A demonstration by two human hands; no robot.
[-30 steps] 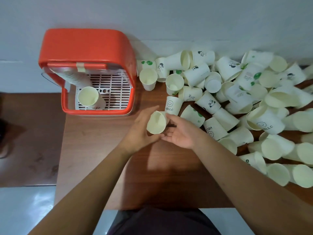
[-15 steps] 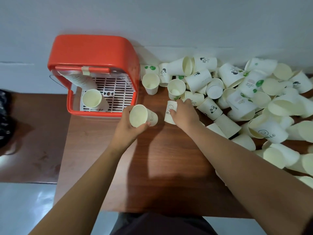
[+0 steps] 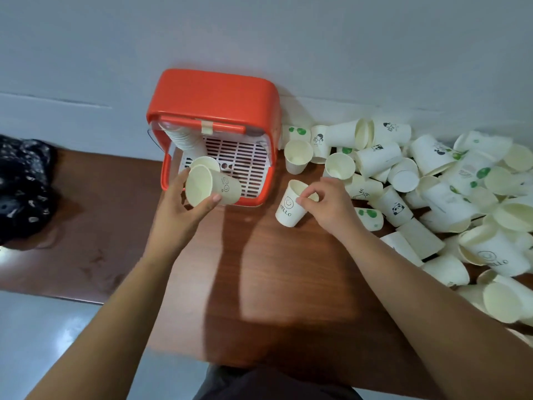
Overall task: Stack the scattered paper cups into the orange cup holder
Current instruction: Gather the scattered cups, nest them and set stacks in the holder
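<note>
The orange cup holder (image 3: 213, 93) stands at the back of the wooden table against the wall, with a white grid floor and a slanted stack of nested cups (image 3: 184, 141) inside. My left hand (image 3: 178, 206) grips a white paper cup (image 3: 210, 189) on its side, mouth toward me, right in front of the stack's open end. My right hand (image 3: 328, 203) pinches the rim of an upright "HELLO" smiley cup (image 3: 291, 204) on the table, just right of the holder. A heap of scattered paper cups (image 3: 432, 180) lies further right.
The wooden table (image 3: 259, 284) has bare surface between my forearms. The grey wall (image 3: 259, 39) runs close behind the holder. A dark patterned object (image 3: 23, 186) lies on the lower brown surface at the far left.
My left hand carried its cup leftward and up to the stack in the holder. My right hand reached to the "HELLO" cup and took hold of its rim.
</note>
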